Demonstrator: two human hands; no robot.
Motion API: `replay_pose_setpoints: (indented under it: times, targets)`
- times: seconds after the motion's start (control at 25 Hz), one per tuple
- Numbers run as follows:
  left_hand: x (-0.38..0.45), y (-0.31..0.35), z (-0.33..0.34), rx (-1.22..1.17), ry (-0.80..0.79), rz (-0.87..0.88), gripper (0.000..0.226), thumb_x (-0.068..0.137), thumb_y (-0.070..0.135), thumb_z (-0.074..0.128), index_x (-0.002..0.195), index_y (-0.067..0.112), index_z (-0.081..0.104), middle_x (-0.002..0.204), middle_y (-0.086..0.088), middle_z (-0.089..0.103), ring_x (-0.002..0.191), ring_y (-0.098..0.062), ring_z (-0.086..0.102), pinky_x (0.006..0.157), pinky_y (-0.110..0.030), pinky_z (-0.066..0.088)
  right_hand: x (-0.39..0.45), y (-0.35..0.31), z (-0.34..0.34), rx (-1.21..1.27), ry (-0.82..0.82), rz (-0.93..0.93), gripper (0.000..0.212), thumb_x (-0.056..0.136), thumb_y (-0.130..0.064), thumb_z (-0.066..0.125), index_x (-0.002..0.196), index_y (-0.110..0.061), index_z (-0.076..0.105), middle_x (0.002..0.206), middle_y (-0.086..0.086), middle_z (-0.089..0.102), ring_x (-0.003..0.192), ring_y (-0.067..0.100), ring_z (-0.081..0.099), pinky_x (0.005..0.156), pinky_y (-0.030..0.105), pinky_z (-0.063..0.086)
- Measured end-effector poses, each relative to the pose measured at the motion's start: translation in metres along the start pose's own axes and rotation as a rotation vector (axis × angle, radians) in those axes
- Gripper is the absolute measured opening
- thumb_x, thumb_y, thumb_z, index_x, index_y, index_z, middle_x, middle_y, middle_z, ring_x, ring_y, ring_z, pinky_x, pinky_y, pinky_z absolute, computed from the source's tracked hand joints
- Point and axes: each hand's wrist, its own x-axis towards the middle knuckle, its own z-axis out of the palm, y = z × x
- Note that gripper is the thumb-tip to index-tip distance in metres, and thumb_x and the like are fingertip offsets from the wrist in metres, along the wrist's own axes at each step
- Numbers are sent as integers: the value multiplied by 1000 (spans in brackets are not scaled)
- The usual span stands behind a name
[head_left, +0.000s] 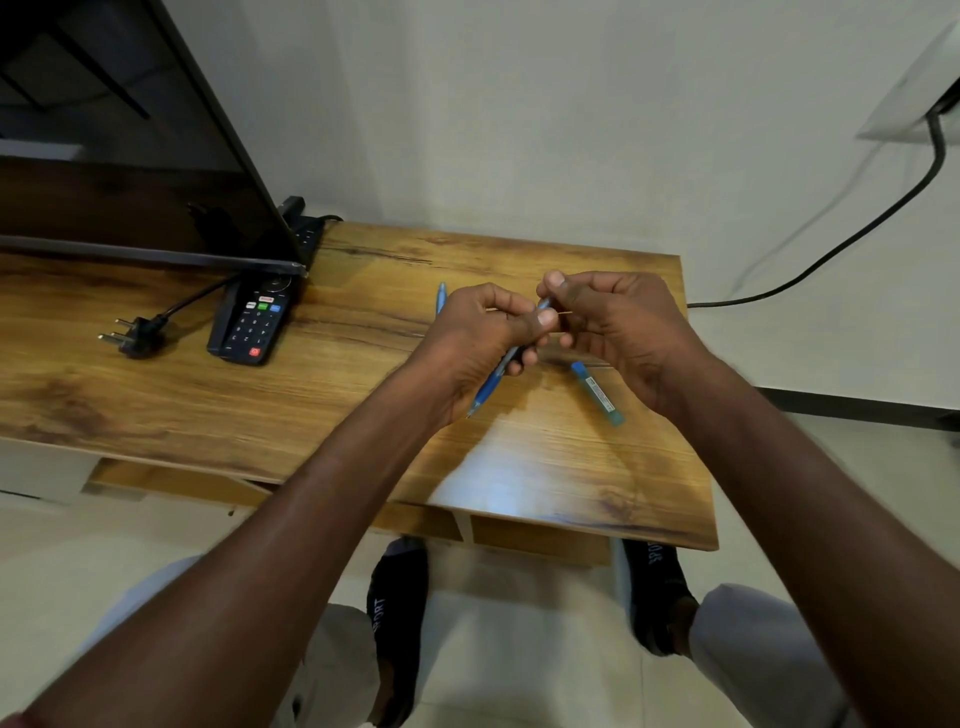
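Over the middle of the wooden table (363, 405), the left hand (483, 332) has its fingers curled round a blue pen (491, 384) held aslant, tip pointing to 7 o'clock and clear of the wood. The right hand (618, 322) meets it from 3 o'clock, thumb and forefinger pinching the pen's upper end, the other fingers tucked in. At 4 o'clock from the hands lies a slim blue case (597, 393) with a white label, flat on the table – what it holds cannot be told. A second blue pen (442, 296) shows at 11 o'clock, partly behind the left hand. Far off at 9 o'clock lie a remote (254, 322) and a loose plug (132, 338) below a dark screen (130, 156).
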Motion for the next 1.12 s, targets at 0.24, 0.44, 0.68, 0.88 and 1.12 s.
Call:
replay_pose_setpoints:
  times: [0.24, 0.44, 0.68, 0.88, 1.12]
  targets:
    - [-2, 2, 2, 88, -16, 12, 18, 92, 3, 76, 107, -1, 67, 74, -11, 69, 52, -12, 55, 48, -25, 42, 2, 0, -1, -35, 3, -8, 12, 97, -6, 72, 97, 5, 76, 86, 14, 76, 73, 19, 71, 74, 33, 62]
    - [-4, 6, -1, 91, -65, -14, 13, 96, 3, 71, 107, 1, 65, 77, -12, 66, 53, -12, 51, 48, -24, 40, 0, -2, -1, 20, -11, 46, 11, 99, -5, 69, 94, 0, 76, 85, 16, 75, 75, 23, 72, 77, 32, 65]
    - [-8, 12, -12, 185, -131, -57, 20, 100, 2, 66, 119, -3, 66, 76, -11, 61, 52, -11, 46, 49, -23, 36, 2, -2, -5, 37, -30, 97, 16, 104, -11, 64, 96, -2, 73, 90, 16, 77, 78, 23, 79, 67, 25, 65]
    - [-11, 15, -17, 157, -69, -66, 24, 101, 5, 65, 124, -2, 65, 90, -18, 74, 71, -21, 70, 64, -30, 57, 3, 3, -7, -135, 37, 71, 9, 96, -14, 75, 97, -5, 78, 82, 6, 77, 64, 13, 72, 53, 23, 56]
    - [-12, 16, -18, 144, -4, -180, 21, 108, 12, 55, 118, 1, 70, 96, -16, 78, 85, -26, 77, 76, -35, 65, 4, 16, 4, -805, -4, -183, 4, 89, -17, 83, 92, -17, 80, 81, -4, 76, 71, 9, 71, 69, 30, 60]
